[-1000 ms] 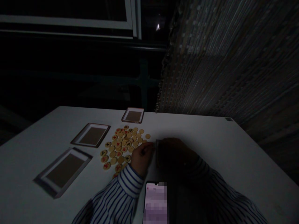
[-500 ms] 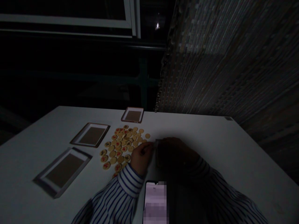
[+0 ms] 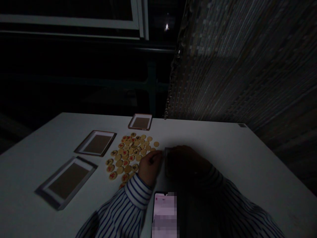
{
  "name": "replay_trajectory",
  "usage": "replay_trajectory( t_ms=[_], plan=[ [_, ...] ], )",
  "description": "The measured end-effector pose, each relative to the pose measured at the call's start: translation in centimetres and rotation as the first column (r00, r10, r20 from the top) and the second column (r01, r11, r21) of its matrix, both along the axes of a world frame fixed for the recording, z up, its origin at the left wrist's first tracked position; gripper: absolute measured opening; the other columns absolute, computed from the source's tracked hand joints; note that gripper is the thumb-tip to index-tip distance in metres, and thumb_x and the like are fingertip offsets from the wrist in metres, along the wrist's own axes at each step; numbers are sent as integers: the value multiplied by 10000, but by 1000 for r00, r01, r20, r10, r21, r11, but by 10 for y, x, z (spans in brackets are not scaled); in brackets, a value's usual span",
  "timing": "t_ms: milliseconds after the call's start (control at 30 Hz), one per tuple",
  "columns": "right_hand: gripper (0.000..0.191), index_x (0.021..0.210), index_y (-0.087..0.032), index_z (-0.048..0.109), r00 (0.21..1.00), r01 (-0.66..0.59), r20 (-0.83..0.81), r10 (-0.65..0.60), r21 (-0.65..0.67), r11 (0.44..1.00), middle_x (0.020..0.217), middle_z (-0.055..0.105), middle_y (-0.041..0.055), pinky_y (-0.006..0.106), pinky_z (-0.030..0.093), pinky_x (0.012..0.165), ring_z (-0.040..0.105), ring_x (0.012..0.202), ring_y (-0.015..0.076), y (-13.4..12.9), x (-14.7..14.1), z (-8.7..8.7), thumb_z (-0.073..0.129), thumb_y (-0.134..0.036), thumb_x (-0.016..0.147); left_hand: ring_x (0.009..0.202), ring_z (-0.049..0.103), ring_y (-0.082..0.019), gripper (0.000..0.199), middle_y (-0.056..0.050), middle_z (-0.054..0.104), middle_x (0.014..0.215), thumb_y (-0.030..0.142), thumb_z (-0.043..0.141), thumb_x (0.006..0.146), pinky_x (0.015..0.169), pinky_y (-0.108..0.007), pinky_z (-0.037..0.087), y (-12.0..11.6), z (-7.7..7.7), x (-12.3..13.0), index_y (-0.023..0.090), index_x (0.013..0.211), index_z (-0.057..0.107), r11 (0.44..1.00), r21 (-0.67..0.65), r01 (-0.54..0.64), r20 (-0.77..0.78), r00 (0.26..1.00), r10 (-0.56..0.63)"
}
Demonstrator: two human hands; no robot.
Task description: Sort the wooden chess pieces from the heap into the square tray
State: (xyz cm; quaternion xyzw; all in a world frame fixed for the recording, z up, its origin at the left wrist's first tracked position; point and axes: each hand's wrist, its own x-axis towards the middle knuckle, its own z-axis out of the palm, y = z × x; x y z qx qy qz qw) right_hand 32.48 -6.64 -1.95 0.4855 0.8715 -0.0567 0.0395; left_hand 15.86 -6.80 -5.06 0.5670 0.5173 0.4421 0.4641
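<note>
My left hand (image 3: 149, 167) is closed, thumb and fingers curled together, next to the near right side of a pile of round wooden xiangqi pieces (image 3: 125, 152). Whatever may be in those fingers is hidden. Just right of it, my right hand (image 3: 190, 159) lies in deep shadow over a flat, frame-like tray (image 3: 166, 165); only the tray's left edge shows. The right fingers are too dark to make out. Some pieces carry red or black characters, while others show plain faces. Below the hands is a phone (image 3: 164, 208) with its screen lit.
Three photo-frame-like trays with brown centres stand around the pieces: one at the back (image 3: 140, 127), one at the left (image 3: 96, 153), one at the near left (image 3: 76, 195). A beaded string curtain (image 3: 218, 66) hangs beyond the right side of the white table (image 3: 223, 135).
</note>
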Motion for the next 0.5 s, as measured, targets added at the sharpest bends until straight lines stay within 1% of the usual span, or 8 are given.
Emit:
replay_trajectory(
  t_ms=[100,167,300,400,500],
  plan=[
    [262,846,-179,636,1000,11,-12,-11,19,1000,833,643,87,277,423,627,597,735,189,2,4,2,505,-385,752,747,614,-178,190,-47,685,768,264,565,661,718,-285,465,0,0,-1,171,789,671,1000,1,-6,1,1000,6],
    [249,907,-183,622,998,17,-56,-14,64,998,874,636,80,282,428,650,590,771,188,4,9,4,494,-348,771,755,613,-182,190,-47,685,769,265,564,661,730,-294,462,0,1,-1,173,787,672,1000,16,-11,0,1000,11],
    [252,1015,-166,572,971,90,-234,-46,181,979,979,613,70,277,423,729,562,864,167,8,20,9,472,-211,787,782,607,-184,192,-45,682,790,264,559,671,745,-300,457,0,2,-2,173,801,668,999,34,-16,-5,1000,16],
    [247,1007,-146,568,941,129,-337,-42,241,962,964,616,76,267,422,726,560,844,149,8,23,12,442,-166,796,785,604,-178,197,-49,680,798,268,562,675,744,-290,456,0,4,-2,162,807,664,999,30,-29,2,1000,29],
    [240,993,-141,574,934,126,-357,-22,271,954,927,623,82,263,427,704,564,802,143,5,21,17,438,-164,796,765,604,-174,213,-56,678,785,282,575,669,725,-284,460,0,3,-3,149,811,662,999,16,-47,27,999,47]
  ],
)
